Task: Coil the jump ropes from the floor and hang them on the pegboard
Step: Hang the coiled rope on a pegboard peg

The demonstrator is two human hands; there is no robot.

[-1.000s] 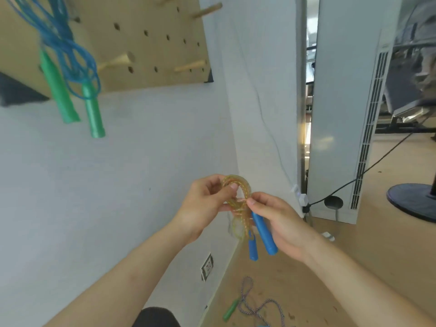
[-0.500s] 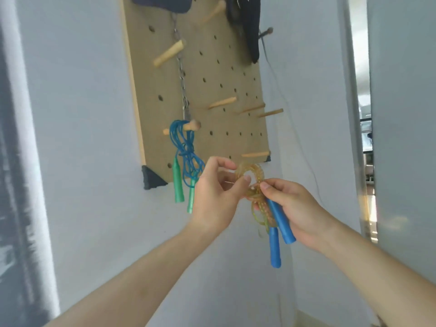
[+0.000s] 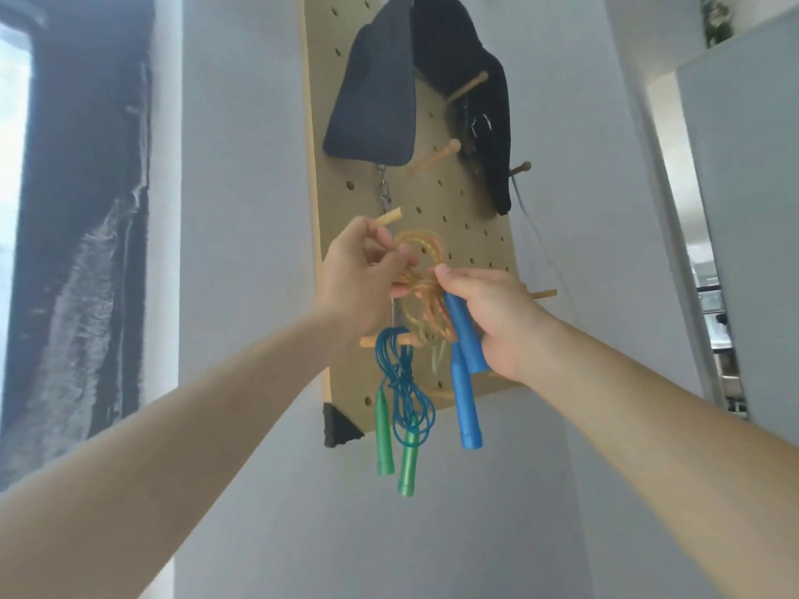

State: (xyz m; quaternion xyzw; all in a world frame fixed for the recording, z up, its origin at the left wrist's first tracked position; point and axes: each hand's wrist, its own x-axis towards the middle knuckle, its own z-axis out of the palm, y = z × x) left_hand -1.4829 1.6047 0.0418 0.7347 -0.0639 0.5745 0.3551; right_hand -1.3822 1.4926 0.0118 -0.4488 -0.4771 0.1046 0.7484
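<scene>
- The pegboard [image 3: 473,235] on the wall is where this ends up; a blue rope with green handles [image 3: 404,382] already hangs from a lower peg.
- The left grip [image 3: 359,283] pinches the top loop of the orange rope [image 3: 421,291]; the right grip [image 3: 493,317] is clamped round a blue handle [image 3: 465,335].
- That rope is coiled and held up just before the board, not yet hung.
- Next, I'd say, the loop must be slipped over the bare peg [image 3: 389,218] just above the left fingers.
</scene>
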